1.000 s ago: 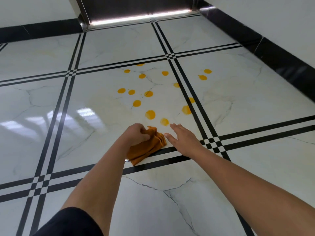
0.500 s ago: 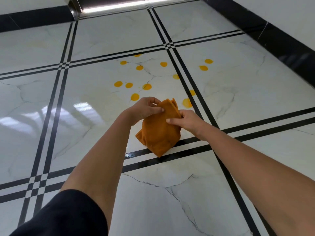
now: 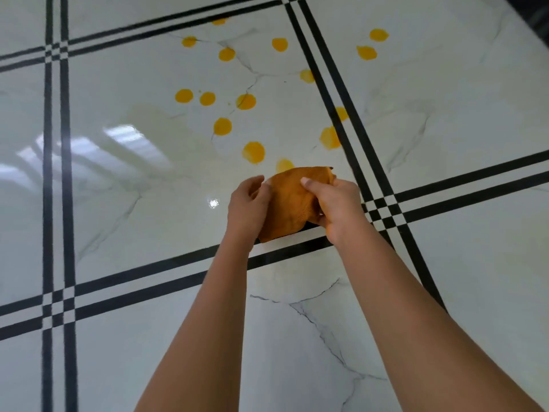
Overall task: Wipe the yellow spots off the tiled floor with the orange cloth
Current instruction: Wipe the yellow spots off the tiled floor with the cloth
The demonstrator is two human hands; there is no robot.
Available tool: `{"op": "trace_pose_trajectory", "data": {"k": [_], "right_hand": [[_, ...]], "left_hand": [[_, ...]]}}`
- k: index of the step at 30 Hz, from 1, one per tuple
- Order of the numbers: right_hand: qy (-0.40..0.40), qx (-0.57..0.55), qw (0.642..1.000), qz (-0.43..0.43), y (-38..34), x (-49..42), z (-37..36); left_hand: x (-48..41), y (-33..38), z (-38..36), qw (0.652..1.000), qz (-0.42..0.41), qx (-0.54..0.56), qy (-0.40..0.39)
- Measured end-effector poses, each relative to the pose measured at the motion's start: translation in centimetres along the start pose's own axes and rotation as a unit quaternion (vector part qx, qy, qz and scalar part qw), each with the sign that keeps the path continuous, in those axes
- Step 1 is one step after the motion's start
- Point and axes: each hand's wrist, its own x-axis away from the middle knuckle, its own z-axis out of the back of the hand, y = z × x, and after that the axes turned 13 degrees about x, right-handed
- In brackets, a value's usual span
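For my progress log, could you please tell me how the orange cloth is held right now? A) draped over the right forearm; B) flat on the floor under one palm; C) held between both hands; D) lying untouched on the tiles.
C: the left hand and right hand grip the orange cloth between them.

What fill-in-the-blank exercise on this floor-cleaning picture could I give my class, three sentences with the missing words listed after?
1. The orange cloth is held by ____ hands at once.
2. The yellow spots lie on a floor of pale tiles edged with ____ stripes.
3. The left hand and right hand hold the cloth ____ the floor, not pressed on it.

Missing words: both; black; above
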Motion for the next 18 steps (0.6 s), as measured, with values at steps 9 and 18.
{"op": "trace_pose_trajectory", "data": {"k": [9,18], "right_hand": [[-0.021,-0.008,0.998,-0.064,-5.5,11.4,5.4],[0.041,0.078,0.993,-0.082,-21.4,34.6,10.5]], "left_hand": [[9.8,9.4,1.5,0.995,0.099,0.028,-0.001],[25.5,32.0,8.6,0.982,0.166,0.076,-0.048]]}}
